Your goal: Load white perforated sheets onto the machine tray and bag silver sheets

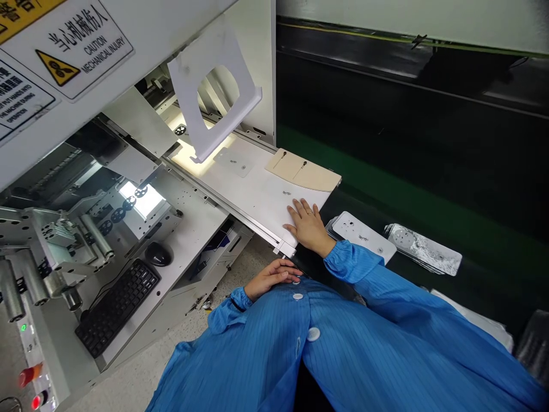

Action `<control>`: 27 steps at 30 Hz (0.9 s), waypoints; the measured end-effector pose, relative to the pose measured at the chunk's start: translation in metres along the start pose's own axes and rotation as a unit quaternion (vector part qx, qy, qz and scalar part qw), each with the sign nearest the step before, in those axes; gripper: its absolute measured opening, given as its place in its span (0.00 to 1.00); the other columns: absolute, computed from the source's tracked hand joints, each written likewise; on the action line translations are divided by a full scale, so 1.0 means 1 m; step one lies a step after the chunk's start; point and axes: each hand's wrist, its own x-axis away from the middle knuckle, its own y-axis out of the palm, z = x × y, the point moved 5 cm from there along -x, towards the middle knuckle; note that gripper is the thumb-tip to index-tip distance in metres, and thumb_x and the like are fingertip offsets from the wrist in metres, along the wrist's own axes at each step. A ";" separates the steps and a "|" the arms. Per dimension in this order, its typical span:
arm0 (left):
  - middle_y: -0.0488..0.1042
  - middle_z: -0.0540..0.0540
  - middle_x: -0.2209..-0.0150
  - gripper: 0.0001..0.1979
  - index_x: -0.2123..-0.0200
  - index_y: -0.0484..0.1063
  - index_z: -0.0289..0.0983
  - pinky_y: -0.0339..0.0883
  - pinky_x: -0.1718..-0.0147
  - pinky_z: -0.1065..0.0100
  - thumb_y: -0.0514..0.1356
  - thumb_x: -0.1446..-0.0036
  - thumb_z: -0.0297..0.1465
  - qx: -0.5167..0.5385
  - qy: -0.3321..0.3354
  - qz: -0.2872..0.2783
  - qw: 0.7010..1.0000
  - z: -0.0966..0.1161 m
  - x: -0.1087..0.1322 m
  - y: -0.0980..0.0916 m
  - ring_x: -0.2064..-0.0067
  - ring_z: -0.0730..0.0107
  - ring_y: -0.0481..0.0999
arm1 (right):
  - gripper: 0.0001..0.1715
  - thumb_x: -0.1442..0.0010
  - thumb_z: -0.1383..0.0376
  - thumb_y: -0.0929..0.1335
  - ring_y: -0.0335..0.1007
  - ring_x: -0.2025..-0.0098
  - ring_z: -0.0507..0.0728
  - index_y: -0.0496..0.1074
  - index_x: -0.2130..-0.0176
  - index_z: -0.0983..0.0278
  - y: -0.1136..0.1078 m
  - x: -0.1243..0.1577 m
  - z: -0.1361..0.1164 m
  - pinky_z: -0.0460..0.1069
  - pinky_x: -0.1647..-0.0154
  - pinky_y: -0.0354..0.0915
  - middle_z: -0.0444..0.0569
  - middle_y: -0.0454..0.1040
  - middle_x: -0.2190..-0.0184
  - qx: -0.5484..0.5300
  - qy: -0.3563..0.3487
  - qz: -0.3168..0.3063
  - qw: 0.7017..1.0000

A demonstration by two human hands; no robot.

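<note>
My right hand (307, 226) lies flat, fingers stretched out, on a white sheet (266, 197) at the near end of the machine's feed table (281, 248). A beige card (302, 170) rests on the far end of that sheet. My left hand (274, 276) rests against my blue coat near its buttons, fingers loosely extended and holding nothing. A stack of white flat parts (362, 234) sits on the dark belt just right of my right wrist.
A white guard with a round hole (212, 91) tilts over the machine opening. A black keyboard (118, 306) and mouse (158, 253) sit on the lower left shelf. Further flat parts in a plastic wrap (424, 249) lie on the belt. Red buttons (36, 389) are bottom left.
</note>
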 end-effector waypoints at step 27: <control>0.77 0.39 0.51 0.23 0.53 0.69 0.37 0.62 0.49 0.62 0.68 0.49 0.41 -0.022 -0.013 0.002 1.000 -0.005 0.005 0.009 0.53 0.66 0.78 | 0.34 0.34 0.54 0.60 0.42 0.32 0.70 0.60 0.37 0.72 -0.002 0.005 -0.003 0.68 0.35 0.46 0.62 0.51 0.33 -0.056 -0.001 0.057 0.997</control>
